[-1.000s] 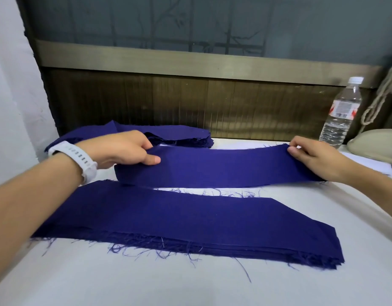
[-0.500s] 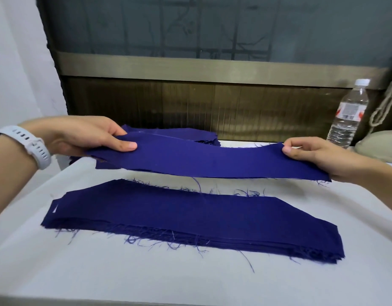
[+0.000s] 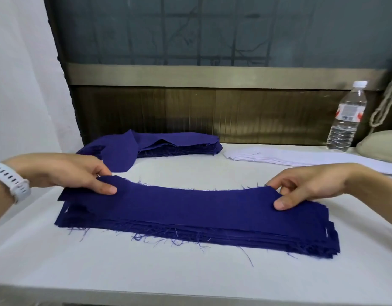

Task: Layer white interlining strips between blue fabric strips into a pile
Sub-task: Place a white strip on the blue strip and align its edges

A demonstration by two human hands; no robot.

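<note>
— From the head camera, what are the hands doing?

— The left hand (image 3: 76, 173) pinches the left end of a blue fabric strip (image 3: 190, 202), and the right hand (image 3: 312, 186) pinches its right end. Its middle lies on the pile (image 3: 234, 237), near centre on the tabletop (image 3: 146, 272).

— Which step, then?

— Laying a blue layer, I'd say. Next they'd square the ends, let go and reach for the white interlining strips (image 3: 290, 156), far right by the water bottle (image 3: 347, 115). The spare blue stack (image 3: 168, 143) sits far left.
</note>
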